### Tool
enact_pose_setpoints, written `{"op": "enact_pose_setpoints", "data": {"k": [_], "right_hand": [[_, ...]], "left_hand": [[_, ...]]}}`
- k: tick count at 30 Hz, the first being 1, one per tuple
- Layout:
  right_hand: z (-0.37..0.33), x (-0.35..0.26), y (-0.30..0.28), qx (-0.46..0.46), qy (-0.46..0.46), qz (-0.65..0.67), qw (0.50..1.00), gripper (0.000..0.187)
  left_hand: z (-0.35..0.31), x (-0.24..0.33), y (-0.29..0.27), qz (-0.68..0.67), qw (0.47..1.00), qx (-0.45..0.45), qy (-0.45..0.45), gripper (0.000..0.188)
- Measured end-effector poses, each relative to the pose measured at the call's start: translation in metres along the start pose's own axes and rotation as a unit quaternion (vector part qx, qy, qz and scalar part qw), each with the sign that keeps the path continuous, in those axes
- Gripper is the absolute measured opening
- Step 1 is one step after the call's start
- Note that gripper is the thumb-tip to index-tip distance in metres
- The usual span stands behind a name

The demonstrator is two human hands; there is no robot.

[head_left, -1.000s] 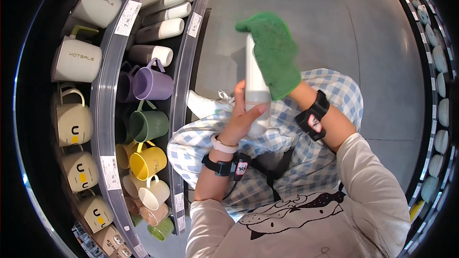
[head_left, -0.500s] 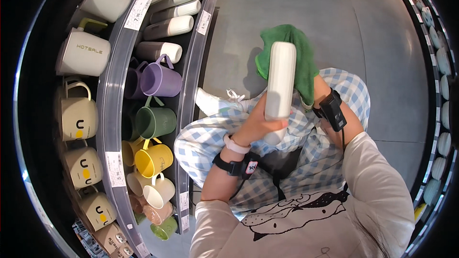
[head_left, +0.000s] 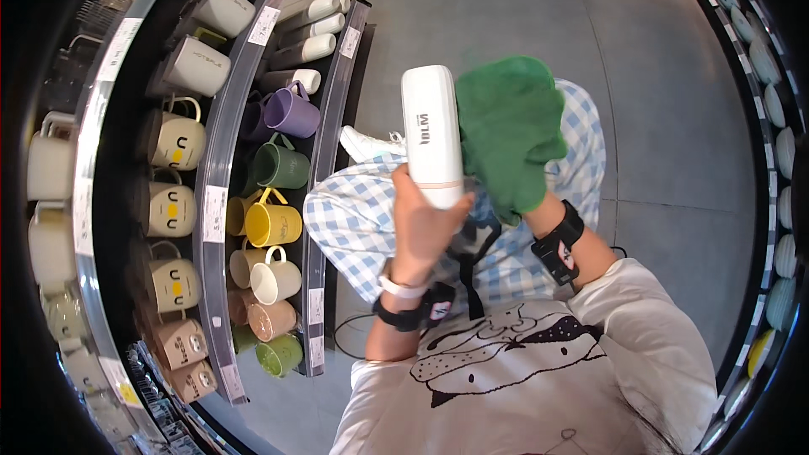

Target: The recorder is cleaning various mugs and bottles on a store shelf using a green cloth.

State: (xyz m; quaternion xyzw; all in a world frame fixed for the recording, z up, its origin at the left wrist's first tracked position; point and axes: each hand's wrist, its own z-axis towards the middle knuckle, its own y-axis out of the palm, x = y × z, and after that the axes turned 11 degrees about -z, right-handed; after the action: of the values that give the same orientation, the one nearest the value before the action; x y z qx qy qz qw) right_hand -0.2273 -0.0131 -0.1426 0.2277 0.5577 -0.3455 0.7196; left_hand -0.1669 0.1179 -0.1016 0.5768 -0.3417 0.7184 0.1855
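My left hand (head_left: 420, 223) is wrapped round the lower end of a white bottle (head_left: 431, 139), which stands up before me with dark lettering on its side and a thin pinkish line near its base. To its right, a green cloth (head_left: 511, 122) covers my right hand (head_left: 542, 212) from the wrist outward. The cloth hangs on that hand and lies close beside the bottle. My right fingers are hidden beneath it.
On the left, a shelf holds a purple mug (head_left: 292, 112), a green mug (head_left: 282, 164), a yellow mug (head_left: 275, 225), a cream mug (head_left: 276, 281) and several white-topped bottles (head_left: 318, 49). Another shelf (head_left: 763, 194) curves along the right. My checked-trouser knee (head_left: 341, 211) is near the left shelf.
The bottle has moved left and turned, so its lettering now shows. The green cloth has spread out over my right hand, and the view has shifted, showing more of the left shelves.
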Motion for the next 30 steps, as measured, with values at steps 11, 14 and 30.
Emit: {"op": "enact_pose_setpoints", "data": {"k": [11,14,30], "right_hand": [[-0.078,-0.033,-0.017,0.015,0.003,0.018,1.000,0.046],[-0.081,-0.037,-0.017,0.006,0.001,0.013,1.000,0.046],[0.062,-0.052,-0.077,-0.405,-0.122,-0.127,0.897,0.049]], "left_hand": [[-0.072,0.043,0.007,-0.416,0.888,-0.160,-0.116,0.084],[-0.080,0.047,0.015,-0.234,0.966,-0.103,0.026,0.077],[0.007,0.026,0.018,-0.491,0.831,-0.159,-0.207,0.075]]}}
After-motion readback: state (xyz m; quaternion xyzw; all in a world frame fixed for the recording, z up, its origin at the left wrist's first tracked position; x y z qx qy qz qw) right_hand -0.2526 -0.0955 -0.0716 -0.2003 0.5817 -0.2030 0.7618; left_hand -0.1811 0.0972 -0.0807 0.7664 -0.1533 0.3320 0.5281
